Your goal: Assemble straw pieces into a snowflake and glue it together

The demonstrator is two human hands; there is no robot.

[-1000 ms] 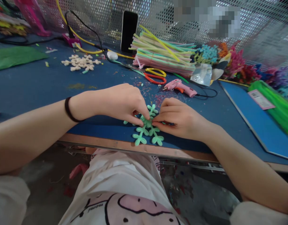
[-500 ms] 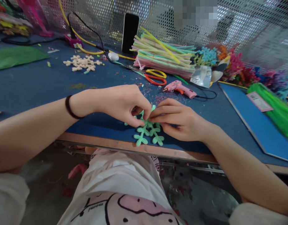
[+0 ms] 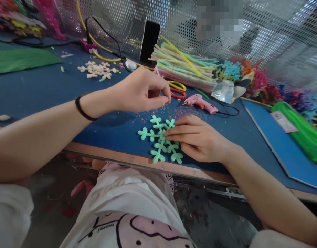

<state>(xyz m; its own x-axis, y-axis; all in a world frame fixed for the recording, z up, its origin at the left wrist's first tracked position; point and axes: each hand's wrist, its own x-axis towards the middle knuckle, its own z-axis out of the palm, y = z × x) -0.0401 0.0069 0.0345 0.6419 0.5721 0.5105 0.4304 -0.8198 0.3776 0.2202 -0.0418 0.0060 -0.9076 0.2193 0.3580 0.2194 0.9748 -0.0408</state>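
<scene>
A mint-green pipe-cleaner snowflake (image 3: 158, 146) lies flat on the blue tabletop near its front edge. My right hand (image 3: 199, 137) covers its right side, with the fingers together and their tips on its centre; the thumb is partly hidden below. Raised above and beyond the snowflake, my left hand (image 3: 144, 91) is apart from it. Its thumb and forefinger come together in a pinch, and anything between them is too small to make out. Scissors with red and yellow handles (image 3: 178, 93) lie just past the left fingertips, partly covered by that hand.
Behind my hands are a pink glue gun (image 3: 201, 104), a bundle of pastel pipe cleaners (image 3: 184, 65) and a propped phone (image 3: 149, 41). A cream snowflake (image 3: 98, 70) lies back left. At right, a green packet (image 3: 300, 131) rests on a blue board (image 3: 272, 137).
My left hand has lifted off the snowflake and moved up and away, uncovering its left arms. My right hand stays on the centre. The view has shifted slightly.
</scene>
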